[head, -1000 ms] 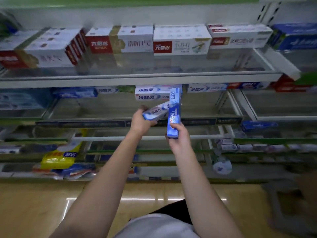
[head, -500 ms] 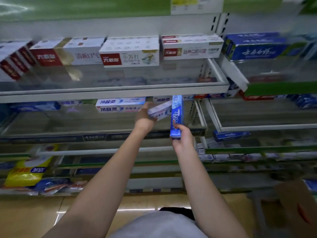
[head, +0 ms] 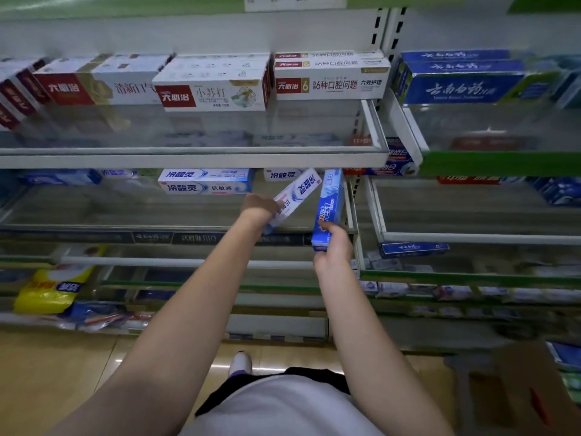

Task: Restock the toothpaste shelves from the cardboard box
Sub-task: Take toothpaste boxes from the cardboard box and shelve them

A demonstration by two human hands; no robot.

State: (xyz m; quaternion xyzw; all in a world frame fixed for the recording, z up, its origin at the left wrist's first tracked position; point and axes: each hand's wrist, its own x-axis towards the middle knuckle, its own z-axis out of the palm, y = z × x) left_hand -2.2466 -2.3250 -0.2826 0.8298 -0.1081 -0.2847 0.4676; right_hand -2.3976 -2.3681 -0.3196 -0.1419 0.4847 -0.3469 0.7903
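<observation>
Mid-restock, by the look of it, with both hands loaded and reaching into the second shelf [head: 176,229] toward its right end. Left hand [head: 259,207] wrapped round the lower end of a white toothpaste carton [head: 295,195], grip closed on it, carton tilted up and to the right, its far end already past the front edge of the shelf and close under the shelf above. Right hand [head: 334,247] pinching the bottom of a blue toothpaste carton [head: 328,206], grip closed on it too, held nearly upright just beside the right divider of that shelf, not yet laid down. Neither carton set in place yet. Further back on the same shelf, a short stack of white-and-blue cartons [head: 206,181] sitting near the middle, with long bare stretches of shelf to its left and in front, so plenty of room left to fill. Top shelf [head: 195,158] carrying a fuller row of white-and-red cartons [head: 213,92] along its back. Cardboard box [head: 528,382] standing on the floor at lower right, blurred, contents not readable, so remaining stock cannot be judged. Likely early to middle of the job: two cartons about to go in, many gaps remaining.
</observation>
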